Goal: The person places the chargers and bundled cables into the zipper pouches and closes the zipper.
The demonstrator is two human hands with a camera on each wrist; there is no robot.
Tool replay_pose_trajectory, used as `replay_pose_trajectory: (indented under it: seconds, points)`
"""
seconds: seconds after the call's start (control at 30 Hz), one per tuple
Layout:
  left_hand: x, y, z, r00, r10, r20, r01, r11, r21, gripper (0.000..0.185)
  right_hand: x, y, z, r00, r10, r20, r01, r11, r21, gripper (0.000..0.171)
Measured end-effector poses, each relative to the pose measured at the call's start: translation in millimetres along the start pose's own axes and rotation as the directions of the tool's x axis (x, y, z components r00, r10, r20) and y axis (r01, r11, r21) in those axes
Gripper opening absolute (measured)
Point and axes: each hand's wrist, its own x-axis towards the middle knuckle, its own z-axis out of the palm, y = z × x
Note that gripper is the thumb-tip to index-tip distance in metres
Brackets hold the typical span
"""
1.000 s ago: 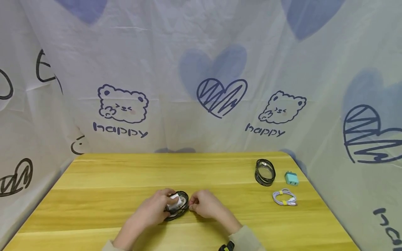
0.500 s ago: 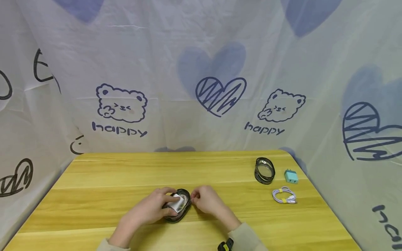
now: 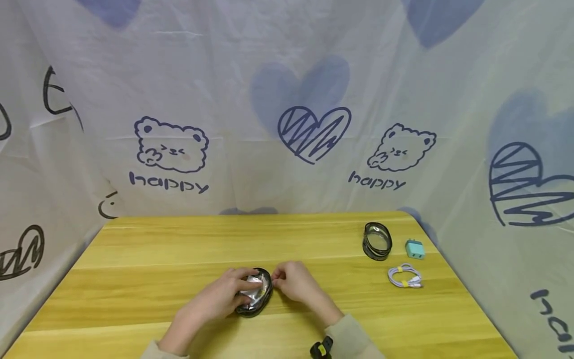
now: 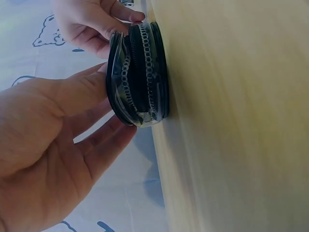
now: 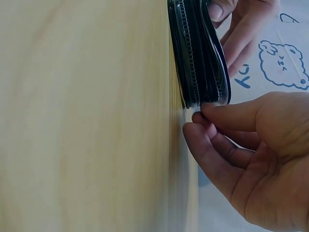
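A small oval zip pouch [image 3: 264, 301] with clear faces and black trim sits on the table at front centre. Through its top shows something whitish and shiny. My left hand [image 3: 219, 297] holds it from the left, fingers and thumb spread over the top face and rim. At the pouch's right end, thumb and forefinger of my right hand [image 3: 294, 282] pinch at the zipper; the pull itself is hidden by the fingertips. In the left wrist view, the zipper band [image 4: 137, 72] runs round the side wall, toward the right hand [image 4: 94, 21].
At the table's [image 3: 148, 249] back right stands another black-trimmed clear pouch [image 3: 369, 252]. Beside it lie a turquoise charger plug [image 3: 415, 249] and a coiled lilac cable [image 3: 394, 280] with yellow ties. A printed cloth [image 3: 242, 169] hangs round the back and sides.
The pouch's top has settled flatter over the whitish contents, and its black rims lie closer together. My right fingertips have shifted slightly away along its right edge; the left hand still holds it.
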Motion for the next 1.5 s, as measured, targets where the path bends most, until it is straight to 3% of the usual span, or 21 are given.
replay_pose_trajectory:
  seconds: [0.47, 0.77, 1.1, 1.27, 1.5]
  points:
    - [1.8, 8.3, 1.3, 0.993, -0.119, 0.008, 0.119, 0.993, -0.005, 0.041, -0.9, 2.9, -7.3, 0.997, -0.013, 0.071, 0.014, 1.0, -0.025, 0.011]
    - [1.1, 8.4, 2.6, 0.989, -0.147, 0.013, 0.148, 0.989, -0.029, 0.042, -3.4, 1.9, -13.7, 0.988, -0.013, 0.153, 0.009, 1.0, 0.026, 0.012]
    - [0.1, 7.5, 2.2, 0.989, -0.15, -0.019, 0.149, 0.988, -0.039, 0.04, -2.7, -0.1, -11.2, 0.993, 0.044, 0.111, -0.049, 0.998, 0.044, 0.011]
    - [0.2, 6.5, -0.9, 0.988, -0.152, 0.002, 0.152, 0.986, -0.064, 0.04, -2.5, -1.8, -7.9, 0.996, 0.053, 0.074, -0.056, 0.998, 0.035, 0.012]
    - [3.2, 3.1, -0.3, 0.996, -0.087, -0.015, 0.085, 0.994, -0.067, 0.035, -1.7, -2.6, -5.8, 0.997, 0.046, 0.067, -0.048, 0.998, 0.044, 0.01]
